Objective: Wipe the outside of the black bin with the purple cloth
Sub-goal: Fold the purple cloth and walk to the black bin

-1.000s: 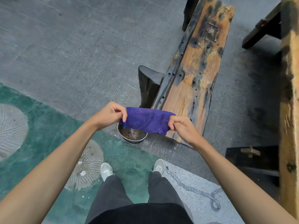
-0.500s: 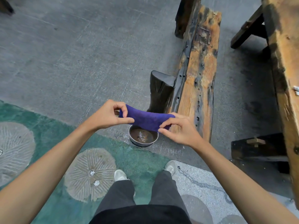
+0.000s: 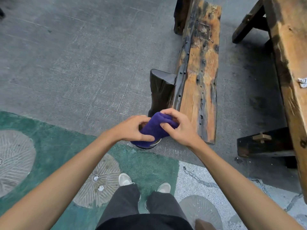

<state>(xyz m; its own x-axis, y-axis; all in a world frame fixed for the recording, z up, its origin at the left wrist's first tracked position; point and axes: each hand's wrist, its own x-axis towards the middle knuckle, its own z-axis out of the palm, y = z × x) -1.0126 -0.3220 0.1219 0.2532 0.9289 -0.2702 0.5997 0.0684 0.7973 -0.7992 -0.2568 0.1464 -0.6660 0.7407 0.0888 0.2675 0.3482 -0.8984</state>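
Both hands hold the purple cloth [image 3: 155, 128] in the air, just at the near end of the wooden bench [image 3: 200, 77]. The left hand [image 3: 132, 128] has its thumb and fingers curled around the left part of the cloth, and the right hand [image 3: 178, 126] pinches and folds the right part, so the cloth is bunched between them.

The black bin [image 3: 144, 146] is on the ground directly under the cloth, beside the bench leg [image 3: 162, 92]; only its lower rim shows, w/ the rest hidden.

The cloth looks soft, light and floppy, prob. not slippery. I think it is best folded into a pad and pressed w/ flat fingers. The bin seems small and maybe light, so one hand should steady its rim while wiping.
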